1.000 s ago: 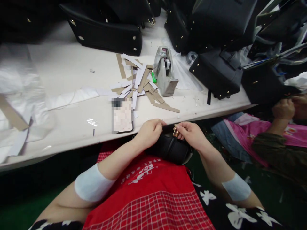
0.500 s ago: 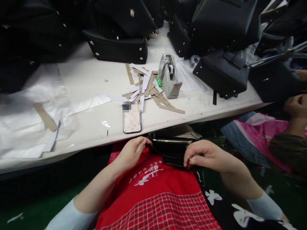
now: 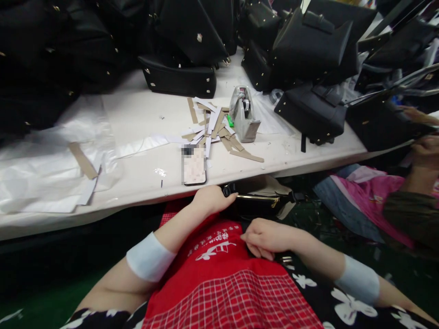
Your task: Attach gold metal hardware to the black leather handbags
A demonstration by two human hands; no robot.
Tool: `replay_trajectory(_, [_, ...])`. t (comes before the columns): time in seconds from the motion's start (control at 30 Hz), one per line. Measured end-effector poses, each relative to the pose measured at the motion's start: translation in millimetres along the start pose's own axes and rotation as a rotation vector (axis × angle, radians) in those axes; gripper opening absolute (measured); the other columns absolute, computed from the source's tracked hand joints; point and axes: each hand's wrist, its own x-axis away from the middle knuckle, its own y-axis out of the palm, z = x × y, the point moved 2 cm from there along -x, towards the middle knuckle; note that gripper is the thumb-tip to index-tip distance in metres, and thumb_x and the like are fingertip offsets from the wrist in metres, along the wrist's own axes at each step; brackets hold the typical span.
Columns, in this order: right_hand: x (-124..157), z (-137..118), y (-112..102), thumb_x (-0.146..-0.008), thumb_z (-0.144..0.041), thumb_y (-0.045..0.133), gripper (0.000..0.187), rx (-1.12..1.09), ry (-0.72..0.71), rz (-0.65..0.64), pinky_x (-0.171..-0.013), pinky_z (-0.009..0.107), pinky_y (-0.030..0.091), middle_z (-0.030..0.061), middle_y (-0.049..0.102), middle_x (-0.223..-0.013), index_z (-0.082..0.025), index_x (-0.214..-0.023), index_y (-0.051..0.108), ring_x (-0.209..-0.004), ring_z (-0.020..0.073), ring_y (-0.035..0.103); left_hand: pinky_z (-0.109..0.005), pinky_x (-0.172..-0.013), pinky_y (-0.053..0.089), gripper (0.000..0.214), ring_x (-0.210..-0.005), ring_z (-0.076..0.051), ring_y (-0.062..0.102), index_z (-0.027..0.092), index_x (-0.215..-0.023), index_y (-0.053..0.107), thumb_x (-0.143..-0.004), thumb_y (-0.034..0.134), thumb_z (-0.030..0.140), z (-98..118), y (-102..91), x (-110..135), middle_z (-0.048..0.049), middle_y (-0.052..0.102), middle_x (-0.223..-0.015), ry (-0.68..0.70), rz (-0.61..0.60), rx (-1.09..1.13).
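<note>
A black bag [image 3: 255,209] with a gold zipper and a pale lining rests at my lap, against the table's front edge. My left hand [image 3: 213,199] is closed around the bag's left end, where a black strap piece [image 3: 229,188] stands up beside the fingers. Lower down, in front of the red apron [image 3: 219,265], my right hand [image 3: 265,239] has its fingers curled in near the bag's lower side. What those fingers hold, if anything, is hidden.
On the white table [image 3: 144,169] lie a phone [image 3: 194,169], strips of card [image 3: 217,123] and a grey tape dispenser [image 3: 246,116]. Black bags [image 3: 308,112] crowd the back and right. Plastic sheeting [image 3: 106,169] covers the left. A co-worker's arm [image 3: 423,160] is at far right.
My left hand has moved right and slightly up along the bag. My right hand has left the bag's right end and come left and down, towards the apron. The bag sits slightly further right.
</note>
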Motion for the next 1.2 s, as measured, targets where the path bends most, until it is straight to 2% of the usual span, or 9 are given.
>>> replay_trajectory(0.13, [-10.7, -2.9, 15.8, -0.092, -0.033, 0.046, 0.04, 0.564, -0.119, 0.662, -0.056, 0.028, 0.039, 0.003, 0.059, -0.053, -0.019, -0.057, 0.057, -0.049, 0.0148, 0.05, -0.031, -0.067, 0.047, 0.042, -0.078, -0.028, 0.066, 0.012, -0.07, 0.066, -0.077, 0.046, 0.048, -1.1, 0.9, -13.2, -0.0186, 0.07, -0.078, 0.064, -0.077, 0.084])
replay_trajectory(0.27, [-15.2, 11.3, 2.4, -0.09, -0.024, 0.049, 0.016, 0.627, -0.229, 0.999, -0.08, 0.035, 0.044, 0.0104, 0.065, -0.091, -0.015, -0.095, 0.062, -0.086, 0.0224, 0.058, -0.025, -0.061, 0.043, 0.034, -0.065, -0.018, 0.057, 0.016, -0.063, 0.058, -0.08, 0.037, 0.037, -2.2, 12.2, -3.7, -0.0056, 0.063, -0.068, 0.285, -0.156, 0.282])
replay_trajectory(0.33, [-23.1, 22.3, -8.2, -0.087, -0.023, 0.053, 0.019, 0.465, -0.279, 0.987, -0.078, 0.033, 0.046, 0.0089, 0.064, -0.094, -0.015, -0.103, 0.06, -0.083, 0.0198, 0.057, -0.024, -0.06, 0.04, 0.033, -0.063, -0.015, 0.05, 0.017, -0.062, 0.053, -0.08, 0.034, 0.036, -0.4, 19.7, 1.1, -0.0018, 0.057, -0.065, 0.379, -0.184, 0.374])
replay_trajectory(0.47, [-41.1, 44.9, -17.9, -0.082, -0.032, 0.061, 0.016, 0.025, -0.274, 0.844, -0.054, 0.024, 0.038, -0.0037, 0.053, -0.066, -0.018, -0.09, 0.061, -0.053, 0.0104, 0.043, -0.024, -0.056, 0.034, 0.028, -0.06, -0.013, 0.041, 0.018, -0.059, 0.044, -0.079, 0.032, 0.034, 5.8, 31.9, 4.3, 0.0013, 0.045, -0.061, 0.466, -0.198, 0.488])
replay_trajectory(0.6, [-46.5, 58.1, -16.0, -0.082, -0.042, 0.062, 0.024, -0.173, -0.258, 0.784, -0.051, 0.023, 0.034, -0.0051, 0.05, -0.063, -0.018, -0.081, 0.058, -0.053, 0.0098, 0.04, -0.025, -0.055, 0.03, 0.028, -0.06, -0.013, 0.039, 0.018, -0.058, 0.041, -0.081, 0.034, 0.033, 10.0, 35.7, 3.2, 0.0017, 0.042, -0.06, 0.451, -0.145, 0.531])
replay_trajectory(0.7, [-42.6, 60.6, -16.8, -0.086, -0.042, 0.056, 0.029, -0.076, -0.285, 0.792, -0.058, 0.025, 0.038, -0.0034, 0.048, -0.064, -0.018, -0.071, 0.056, -0.059, 0.0116, 0.045, -0.026, -0.055, 0.027, 0.03, -0.057, -0.013, 0.039, 0.018, -0.056, 0.042, -0.082, 0.035, 0.032, 10.1, 36.2, 1.2, 0.0015, 0.043, -0.057, 0.407, -0.097, 0.536])
replay_trajectory(0.9, [-33.0, 59.1, -27.3, -0.096, -0.034, 0.042, 0.033, 0.27, -0.318, 0.973, -0.074, 0.029, 0.044, 0.0039, 0.054, -0.08, -0.019, -0.067, 0.051, -0.078, 0.0161, 0.054, -0.026, -0.054, 0.027, 0.032, -0.057, -0.014, 0.042, 0.018, -0.057, 0.047, -0.083, 0.036, 0.032, 5.1, 38.4, -3.1, -0.0009, 0.049, -0.057, 0.325, -0.015, 0.52])
replay_trajectory(1.07, [-37.5, 37.8, -26.5, -0.091, -0.026, 0.047, 0.023, 0.758, -0.1, 0.789, -0.077, 0.03, 0.046, 0.01, 0.062, -0.092, -0.018, -0.074, 0.061, -0.083, 0.0194, 0.059, -0.027, -0.055, 0.028, 0.034, -0.057, -0.015, 0.045, 0.017, -0.059, 0.052, -0.085, 0.033, 0.029, 9.8, 39.5, -1.1, -0.0029, 0.054, -0.06, 0.35, 0.001, 0.478])
replay_trajectory(1.2, [-42.9, 25.5, -27.9, -0.089, -0.019, 0.046, 0.021, 0.87, 0.049, 0.666, -0.075, 0.032, 0.046, 0.0144, 0.067, -0.088, -0.014, -0.088, 0.066, -0.082, 0.0233, 0.063, -0.028, -0.06, 0.031, 0.032, -0.061, -0.017, 0.049, 0.017, -0.06, 0.055, -0.084, 0.038, 0.029, 18.2, 38.2, 5.5, -0.0044, 0.059, -0.064, 0.415, 0.01, 0.421])
